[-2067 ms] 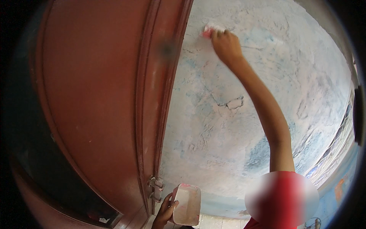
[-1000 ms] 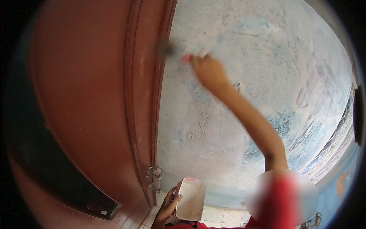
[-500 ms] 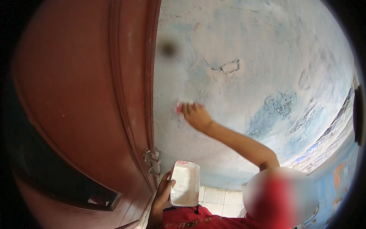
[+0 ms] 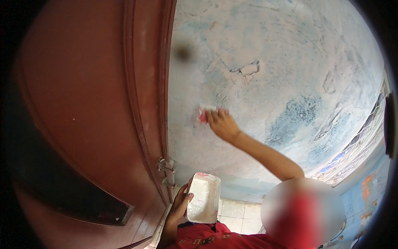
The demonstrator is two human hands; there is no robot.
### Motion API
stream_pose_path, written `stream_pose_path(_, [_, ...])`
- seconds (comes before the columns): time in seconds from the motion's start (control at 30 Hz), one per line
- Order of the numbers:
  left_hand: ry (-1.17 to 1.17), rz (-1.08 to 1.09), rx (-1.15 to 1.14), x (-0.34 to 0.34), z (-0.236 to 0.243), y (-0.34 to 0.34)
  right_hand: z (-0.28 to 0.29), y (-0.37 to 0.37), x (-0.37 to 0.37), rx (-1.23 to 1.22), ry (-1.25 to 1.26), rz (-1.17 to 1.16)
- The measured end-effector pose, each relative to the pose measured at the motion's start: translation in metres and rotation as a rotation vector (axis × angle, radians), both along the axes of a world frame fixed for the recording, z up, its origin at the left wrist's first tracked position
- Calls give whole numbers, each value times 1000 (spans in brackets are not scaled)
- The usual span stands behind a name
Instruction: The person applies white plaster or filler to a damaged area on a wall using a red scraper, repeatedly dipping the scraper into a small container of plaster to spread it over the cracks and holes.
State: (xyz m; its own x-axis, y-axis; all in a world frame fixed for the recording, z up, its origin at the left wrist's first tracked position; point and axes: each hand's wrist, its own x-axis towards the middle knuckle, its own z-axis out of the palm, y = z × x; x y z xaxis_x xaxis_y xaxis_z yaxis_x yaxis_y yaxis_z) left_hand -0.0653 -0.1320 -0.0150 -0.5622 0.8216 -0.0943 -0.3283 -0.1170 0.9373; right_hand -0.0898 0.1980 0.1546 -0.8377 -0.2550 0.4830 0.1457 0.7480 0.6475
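My right hand (image 4: 223,125) is closed around a small red-and-white painting tool (image 4: 202,116), its exact kind hidden by my fingers. The tool is against the patchy white and pale blue wall (image 4: 257,99), not far right of the door frame. Lower down, my left hand (image 4: 180,203) grips the left side of a white rectangular tray (image 4: 212,199), thumb over its rim. White paint coats the inside of the tray, with pink smears at its upper edge.
A brown door (image 4: 83,83) with a metal latch (image 4: 166,165) fills the left. On the wall are a cracked patch (image 4: 250,68) and a rough blue-grey area (image 4: 296,118). A window grille (image 4: 352,153) stands at right; white tiles (image 4: 234,209) cover the floor below.
My right hand has shifted a little to the right along the wall with the red-and-white tool. The tray in my left hand sits slightly further right.
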Motion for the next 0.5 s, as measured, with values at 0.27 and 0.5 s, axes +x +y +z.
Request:
stream_pose_path(0.27, [-14,-12,46,-1,6,4,271,4,-21,169,545,-52])
stream_pose_path(0.5, [-25,4,38,2,6,-16,10,15,-36,346,164,-34])
